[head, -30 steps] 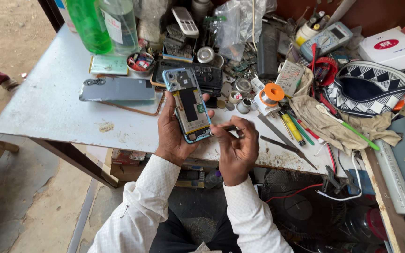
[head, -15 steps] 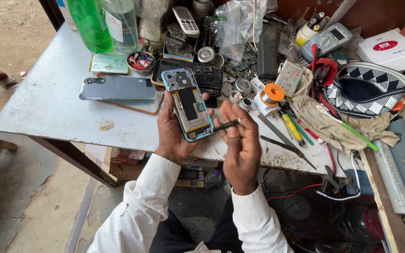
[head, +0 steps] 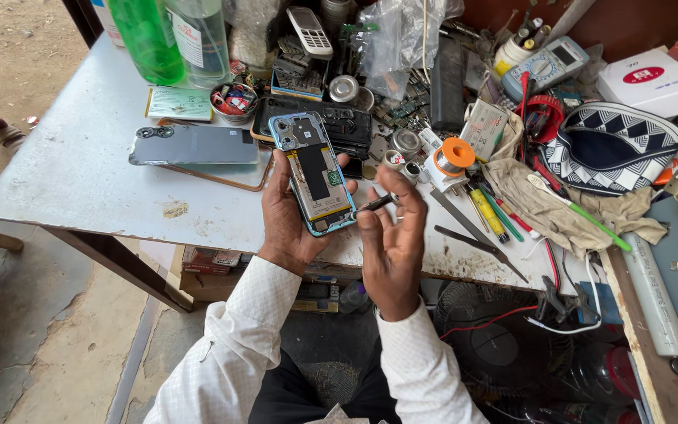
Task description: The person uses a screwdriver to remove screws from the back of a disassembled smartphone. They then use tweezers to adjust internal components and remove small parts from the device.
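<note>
Gripping the opened phone (head: 314, 174) in the left hand (head: 288, 212) above the surface's (head: 80, 173) front edge, pinching a thin screwdriver (head: 374, 205) in the right hand (head: 394, 235) at its lower corner; likely slipping, gouging exposed boards, or dropping a loosened screw off the edge.

Grey table (head: 80, 188), dirt floor (head: 9, 55)

Opened phone (head: 313, 173) in left hand (head: 288, 220)

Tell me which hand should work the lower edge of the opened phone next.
Probably the right hand: it pinches the small tool, tip at the phone's lower edge. The left hand cradles the phone from beneath.
</note>
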